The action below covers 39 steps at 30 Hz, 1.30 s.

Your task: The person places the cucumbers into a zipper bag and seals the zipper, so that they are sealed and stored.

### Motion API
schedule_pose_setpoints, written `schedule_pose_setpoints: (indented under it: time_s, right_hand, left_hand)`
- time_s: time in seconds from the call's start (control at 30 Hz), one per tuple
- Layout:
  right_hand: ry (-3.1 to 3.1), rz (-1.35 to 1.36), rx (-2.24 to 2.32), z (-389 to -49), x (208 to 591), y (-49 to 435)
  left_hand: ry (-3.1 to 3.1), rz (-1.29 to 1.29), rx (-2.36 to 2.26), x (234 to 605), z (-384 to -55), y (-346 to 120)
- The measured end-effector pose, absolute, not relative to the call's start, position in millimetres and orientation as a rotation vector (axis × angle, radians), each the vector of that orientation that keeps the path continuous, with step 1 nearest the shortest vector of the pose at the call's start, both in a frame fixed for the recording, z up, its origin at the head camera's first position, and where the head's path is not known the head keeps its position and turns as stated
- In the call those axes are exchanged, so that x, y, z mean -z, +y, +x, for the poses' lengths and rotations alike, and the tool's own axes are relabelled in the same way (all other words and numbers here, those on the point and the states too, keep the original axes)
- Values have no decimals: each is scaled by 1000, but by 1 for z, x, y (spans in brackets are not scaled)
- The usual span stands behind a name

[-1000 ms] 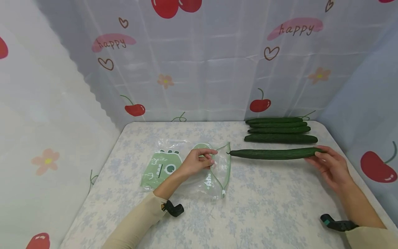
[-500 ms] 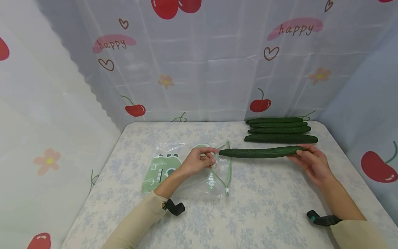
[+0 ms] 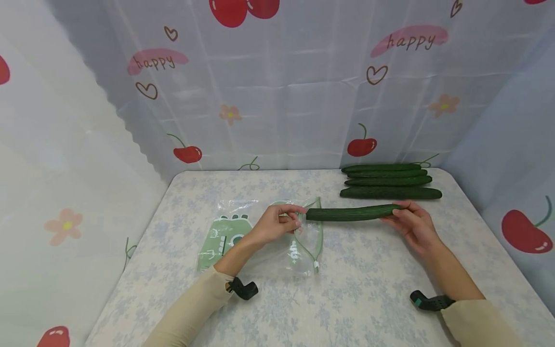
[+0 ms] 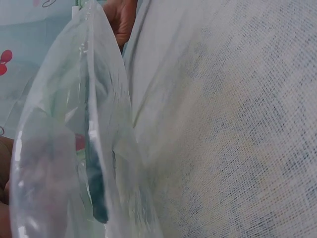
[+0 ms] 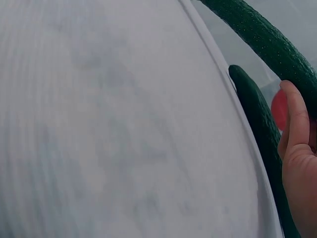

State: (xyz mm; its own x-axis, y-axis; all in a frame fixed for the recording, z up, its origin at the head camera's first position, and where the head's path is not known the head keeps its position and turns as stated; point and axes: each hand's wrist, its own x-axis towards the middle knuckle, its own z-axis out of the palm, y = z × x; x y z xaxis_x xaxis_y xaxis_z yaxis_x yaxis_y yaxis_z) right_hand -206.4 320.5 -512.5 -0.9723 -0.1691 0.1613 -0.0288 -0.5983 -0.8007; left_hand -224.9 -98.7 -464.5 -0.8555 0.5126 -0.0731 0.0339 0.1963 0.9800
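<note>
In the head view, my right hand [image 3: 414, 226] grips a long dark green cucumber [image 3: 351, 213] by its right end. The cucumber lies nearly level, its left end inside the mouth of a clear zip bag [image 3: 309, 243] with a green cartoon print. My left hand [image 3: 273, 224] pinches the bag near that mouth and keeps it spread. Through the clear plastic in the left wrist view, the cucumber's tip [image 4: 97, 193] shows as a dark shape. The right wrist view has the fingers [image 5: 297, 119] along the cucumber's underside.
Several more cucumbers [image 3: 390, 193] lie side by side at the back right of the table [image 3: 364, 279], which has a pale floral cover. Behind the table hangs a printed curtain [image 3: 282, 96], and others stand at both sides. A slider [image 3: 316, 264] sits on the bag's green zip.
My right hand has moved left, carrying the cucumber, and its left end has passed from the bag's edge into the mouth. The left hand has stayed nearly still.
</note>
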Motion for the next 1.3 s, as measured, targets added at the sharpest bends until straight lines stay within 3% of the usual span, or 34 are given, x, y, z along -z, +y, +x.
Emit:
schedule_pose_setpoints:
  time_s: [1.3]
  right_hand:
    - [1521,-41,2612,-217,514,207]
  left_hand:
    - [2066,639,-1676,455,-223,-94]
